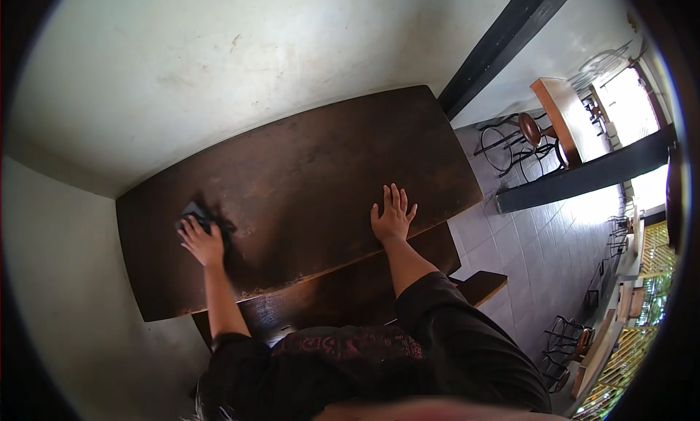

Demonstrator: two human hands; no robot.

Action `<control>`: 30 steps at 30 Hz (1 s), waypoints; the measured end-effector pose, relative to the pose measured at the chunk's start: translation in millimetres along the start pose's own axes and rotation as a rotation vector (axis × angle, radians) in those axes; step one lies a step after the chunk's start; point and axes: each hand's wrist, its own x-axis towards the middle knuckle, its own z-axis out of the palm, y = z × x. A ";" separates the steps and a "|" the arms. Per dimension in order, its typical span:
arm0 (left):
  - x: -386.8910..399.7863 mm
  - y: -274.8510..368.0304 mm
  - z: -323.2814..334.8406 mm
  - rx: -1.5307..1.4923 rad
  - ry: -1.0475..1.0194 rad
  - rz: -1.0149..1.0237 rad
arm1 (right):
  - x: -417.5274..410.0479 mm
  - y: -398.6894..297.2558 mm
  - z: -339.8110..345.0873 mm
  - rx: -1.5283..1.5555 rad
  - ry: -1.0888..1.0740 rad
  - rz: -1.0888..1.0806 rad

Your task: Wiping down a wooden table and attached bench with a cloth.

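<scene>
A dark wooden table point(306, 164) with a worn top spreads out before me. On its left part, my left hand point(202, 241) presses a bunched dark cloth point(196, 213) against the wood, palm down. Part of the cloth is hidden beneath the fingers. My right hand point(392, 216) rests by the table's near edge, right of the middle, with fingers spread and nothing held.
A dark wooden bench point(328, 300) runs along the table's near side. Pale walls point(219, 54) border the far and left sides. Dark posts point(508, 44), round-seated stools point(529, 130) and a counter point(569, 115) stand to the right, over a tiled floor point(519, 246).
</scene>
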 end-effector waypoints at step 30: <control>25.8 131.8 -25.9 0.013 -0.205 0.018 | 1.9 0.3 -10.8 0.010 -0.124 -0.017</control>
